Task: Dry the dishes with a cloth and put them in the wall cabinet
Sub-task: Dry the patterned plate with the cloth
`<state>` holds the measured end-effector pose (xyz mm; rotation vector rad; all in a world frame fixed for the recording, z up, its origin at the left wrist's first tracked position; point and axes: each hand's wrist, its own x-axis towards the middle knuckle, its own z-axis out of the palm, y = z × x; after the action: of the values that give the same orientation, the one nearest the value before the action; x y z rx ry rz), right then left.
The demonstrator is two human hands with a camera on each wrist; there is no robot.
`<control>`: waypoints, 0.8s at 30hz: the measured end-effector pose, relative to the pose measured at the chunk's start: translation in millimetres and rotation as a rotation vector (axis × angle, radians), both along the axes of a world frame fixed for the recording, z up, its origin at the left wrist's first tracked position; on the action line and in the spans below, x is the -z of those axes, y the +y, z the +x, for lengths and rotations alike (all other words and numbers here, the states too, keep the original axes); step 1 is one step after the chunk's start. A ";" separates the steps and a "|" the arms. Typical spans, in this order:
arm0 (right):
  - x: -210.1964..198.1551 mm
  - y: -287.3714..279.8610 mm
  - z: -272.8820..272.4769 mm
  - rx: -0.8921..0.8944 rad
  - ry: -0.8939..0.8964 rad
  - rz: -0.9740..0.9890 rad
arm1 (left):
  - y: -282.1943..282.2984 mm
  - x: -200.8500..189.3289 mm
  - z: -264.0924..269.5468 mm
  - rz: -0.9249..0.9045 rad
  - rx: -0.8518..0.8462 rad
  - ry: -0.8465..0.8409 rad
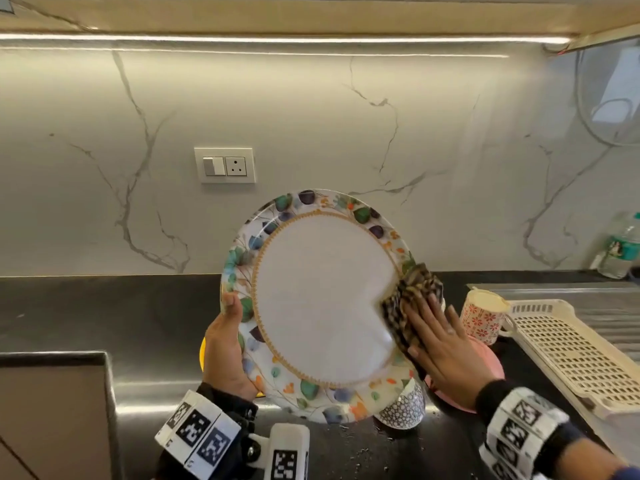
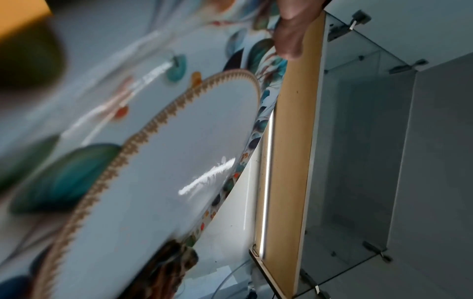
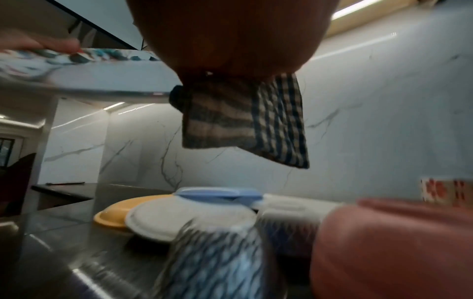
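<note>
- Plate [image 1: 322,306] up off the counter [image 1: 104,317], tilted face-on, left hand [image 1: 225,344] gripping its left rim with thumb over the floral border and fingers curled behind.
- Right hand [image 1: 440,344] lies flat, fingers straight, pressing the checked cloth [image 1: 412,306] onto the right rim; part of the cloth hangs below the plate's edge in the right wrist view.
- Risk one: it's a one-sided hold. A hard push from the cloth side could lever the plate out of that left grip, I'd say.
- Risk two: directly below sit the patterned cup [image 1: 401,407], pink dish [image 1: 485,362] and floral mug [image 1: 481,317], so a slip would land on crockery.
- Risk three: the dangling cloth corner could catch those pieces.
- Glare streaks show in the left wrist view; whether the plate is damp, I can't tell.
</note>
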<state>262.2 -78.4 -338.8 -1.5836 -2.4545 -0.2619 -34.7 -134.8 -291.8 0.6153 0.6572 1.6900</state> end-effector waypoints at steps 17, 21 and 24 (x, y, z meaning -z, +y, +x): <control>-17.9 -9.2 -118.7 -0.623 -0.063 0.183 | 6.1 0.6 30.4 -0.102 0.114 0.006; -56.0 24.8 -126.5 -0.586 -0.108 0.245 | 8.7 -0.2 26.5 0.004 0.112 0.047; -78.4 42.4 -119.1 -0.477 -0.080 0.228 | 7.7 1.4 20.8 0.105 0.166 0.104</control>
<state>143.1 -36.0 -260.5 -0.8816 -2.6538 -0.5061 -13.9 -127.1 -293.2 0.8142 0.5771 1.5526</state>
